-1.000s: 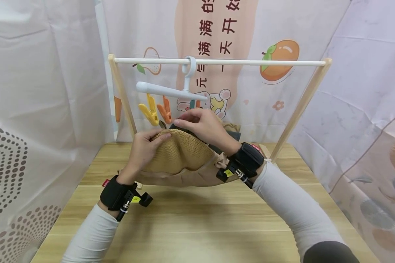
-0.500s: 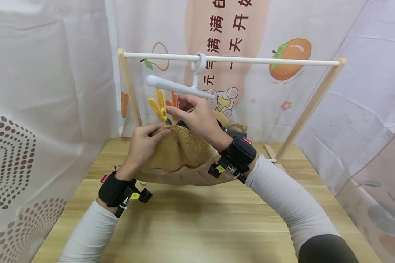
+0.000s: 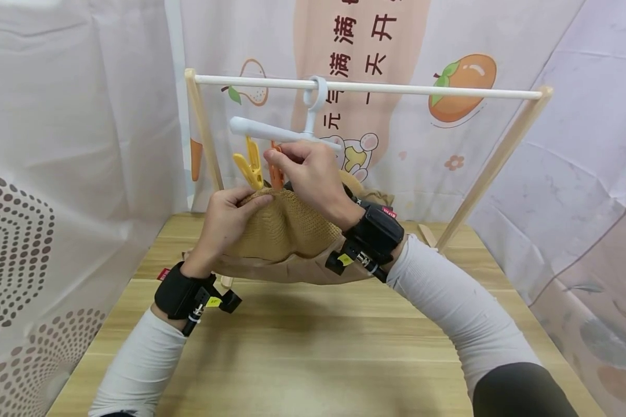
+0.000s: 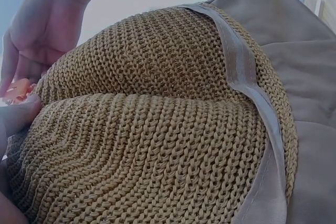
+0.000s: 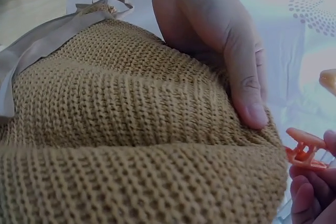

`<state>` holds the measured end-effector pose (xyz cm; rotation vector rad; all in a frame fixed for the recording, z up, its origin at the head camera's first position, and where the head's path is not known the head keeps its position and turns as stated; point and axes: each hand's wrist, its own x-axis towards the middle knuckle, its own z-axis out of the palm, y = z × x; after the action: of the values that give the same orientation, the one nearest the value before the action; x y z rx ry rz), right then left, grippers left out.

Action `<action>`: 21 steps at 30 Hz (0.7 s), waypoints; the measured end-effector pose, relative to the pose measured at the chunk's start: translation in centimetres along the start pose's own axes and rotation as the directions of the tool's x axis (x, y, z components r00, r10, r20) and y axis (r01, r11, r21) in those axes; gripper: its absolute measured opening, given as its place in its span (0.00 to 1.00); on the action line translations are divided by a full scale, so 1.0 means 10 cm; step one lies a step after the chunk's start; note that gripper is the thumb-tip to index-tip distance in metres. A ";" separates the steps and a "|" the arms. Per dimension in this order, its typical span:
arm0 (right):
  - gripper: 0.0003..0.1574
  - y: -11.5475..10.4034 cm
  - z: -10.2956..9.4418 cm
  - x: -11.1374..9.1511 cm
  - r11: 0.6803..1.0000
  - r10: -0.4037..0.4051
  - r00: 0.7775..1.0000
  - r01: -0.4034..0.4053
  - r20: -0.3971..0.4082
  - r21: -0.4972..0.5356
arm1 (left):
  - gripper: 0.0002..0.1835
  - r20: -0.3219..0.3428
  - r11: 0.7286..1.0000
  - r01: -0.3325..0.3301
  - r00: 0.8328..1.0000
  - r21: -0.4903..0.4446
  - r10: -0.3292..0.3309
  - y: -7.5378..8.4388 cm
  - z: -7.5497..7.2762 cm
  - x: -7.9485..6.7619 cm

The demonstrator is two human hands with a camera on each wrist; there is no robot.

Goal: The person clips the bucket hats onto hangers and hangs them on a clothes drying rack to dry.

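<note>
A tan woven sun hat (image 3: 292, 226) with a beige fabric brim (image 3: 292, 273) hangs crown up over the table. My left hand (image 3: 225, 223) pinches the top of its crown, thumb in front, as the right wrist view also shows. My right hand (image 3: 315, 176) pinches an orange clothes peg (image 3: 276, 175) that hangs from a pale blue hanger (image 3: 271, 131). The peg's lower end is right at the crown's top edge; in the right wrist view the orange peg (image 5: 305, 149) sits just beside the weave. A yellow peg (image 3: 253, 168) hangs left of it, close over my left fingertips.
The hanger hooks over a white rod (image 3: 422, 90) on a wooden stand (image 3: 501, 156). Behind the hat lies more tan and dark cloth (image 3: 378, 200), partly hidden. A wooden tabletop (image 3: 313, 347) spreads below, with printed curtains (image 3: 83, 116) around.
My right hand has risen from the crown to the hanger and taken hold of the orange peg, now upright at the hat's top. My left hand keeps its pinch on the hat.
</note>
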<state>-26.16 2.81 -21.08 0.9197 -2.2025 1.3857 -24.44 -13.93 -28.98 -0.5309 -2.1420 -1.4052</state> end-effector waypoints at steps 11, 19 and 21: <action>0.11 0.07 0.00 -0.08 0.999 0.035 0.999 -0.035 0.015 -0.030 | 0.09 -0.045 1.000 0.017 0.999 0.024 -0.016 0.31 0.00 0.03; 0.15 0.15 -0.07 -0.15 0.995 0.095 0.990 -0.097 0.101 0.014 | 0.08 -0.061 0.999 0.005 0.998 0.035 -0.003 -0.04 0.08 0.08; 0.16 0.18 -0.09 -0.18 0.995 0.102 0.989 -0.104 0.104 0.008 | 0.08 -0.058 0.999 -0.001 0.998 0.040 0.003 -0.07 0.10 0.07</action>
<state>-26.18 4.75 -22.97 0.9133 -2.3509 1.4302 -25.60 -13.25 -29.36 -0.4714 -2.1186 -1.3573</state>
